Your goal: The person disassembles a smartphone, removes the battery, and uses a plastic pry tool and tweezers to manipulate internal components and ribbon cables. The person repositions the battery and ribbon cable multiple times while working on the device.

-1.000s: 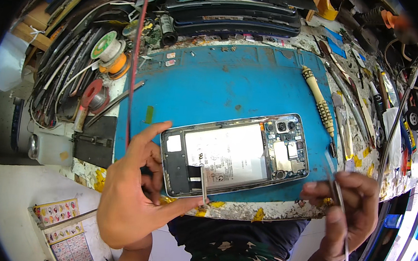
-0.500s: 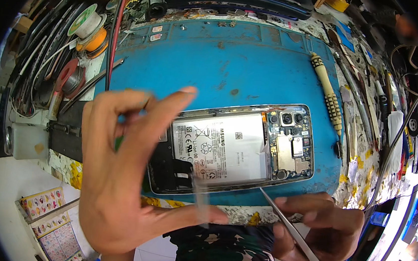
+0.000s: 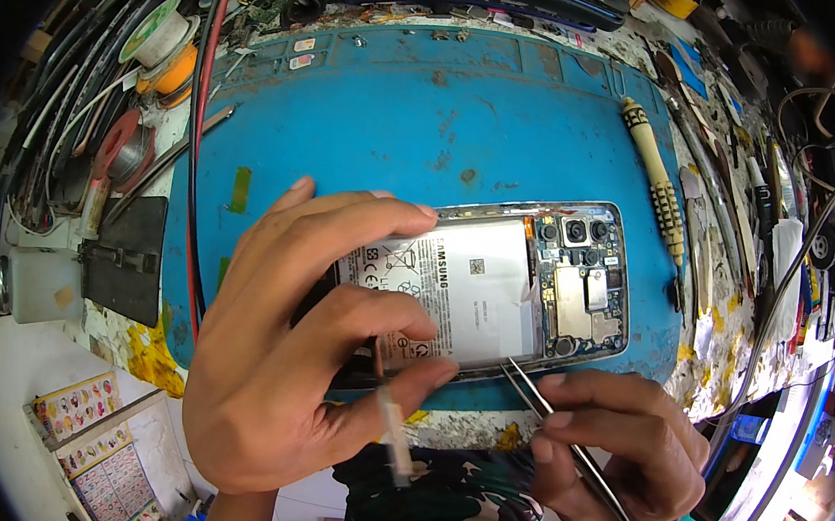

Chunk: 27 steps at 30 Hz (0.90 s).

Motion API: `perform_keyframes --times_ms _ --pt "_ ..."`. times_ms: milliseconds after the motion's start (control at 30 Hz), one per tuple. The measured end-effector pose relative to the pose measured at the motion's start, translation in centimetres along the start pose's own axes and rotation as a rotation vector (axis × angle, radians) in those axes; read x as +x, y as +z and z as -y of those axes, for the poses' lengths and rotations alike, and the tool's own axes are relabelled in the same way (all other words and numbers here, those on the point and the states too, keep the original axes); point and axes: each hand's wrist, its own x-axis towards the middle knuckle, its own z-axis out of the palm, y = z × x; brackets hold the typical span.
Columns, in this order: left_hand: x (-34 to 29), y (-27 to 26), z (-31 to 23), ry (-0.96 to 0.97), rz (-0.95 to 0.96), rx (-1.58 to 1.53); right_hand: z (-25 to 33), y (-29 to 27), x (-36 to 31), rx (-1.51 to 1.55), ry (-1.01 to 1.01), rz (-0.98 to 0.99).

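An opened smartphone (image 3: 580,311) lies on the blue mat, its circuit board and camera lenses exposed at the right end. Beside the board sits a silver-white battery (image 3: 485,287). My left hand (image 3: 303,350) spans the phone's left part, fingers bent, one fingertip at the far edge and the thumb at the near edge; it hides that end. A narrow pale strip (image 3: 394,439), blurred, shows by the thumb; how it is held I cannot tell. My right hand (image 3: 626,441) pinches metal tweezers (image 3: 575,452), whose points touch or nearly touch the phone's near edge below the battery.
A blue work mat (image 3: 371,115) covers the bench. On it lie a patterned pen-like tool (image 3: 652,178) at the right and small green tape pieces (image 3: 240,189) at the left. Red and black cables (image 3: 200,119) cross the mat's left side, near wire spools (image 3: 157,40).
My left hand has come down from above the phone onto its left part, uncovering the green pieces. The tweezer points have shifted slightly left and up along the phone's near edge.
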Motion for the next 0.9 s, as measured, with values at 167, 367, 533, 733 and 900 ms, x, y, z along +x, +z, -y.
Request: perform_keyframes --times_ms 167,367,533,733,900 --pt "0.18 -0.42 0.15 0.019 0.059 0.028 0.03 0.07 0.11 -0.027 -0.004 0.018" --pt "0.06 -0.31 0.21 0.013 0.05 0.023 -0.01 0.48 -0.11 -0.007 0.006 -0.034" --pt "0.0 0.05 0.17 0.01 0.003 -0.006 -0.12 0.56 -0.13 -0.055 -0.018 -0.005" --pt "0.09 -0.13 0.38 0.031 0.021 -0.011 0.07 0.53 -0.11 -0.023 0.041 -0.025" --pt "0.04 0.17 0.44 0.032 -0.006 -0.02 0.22 0.71 -0.07 -0.042 0.043 -0.032"
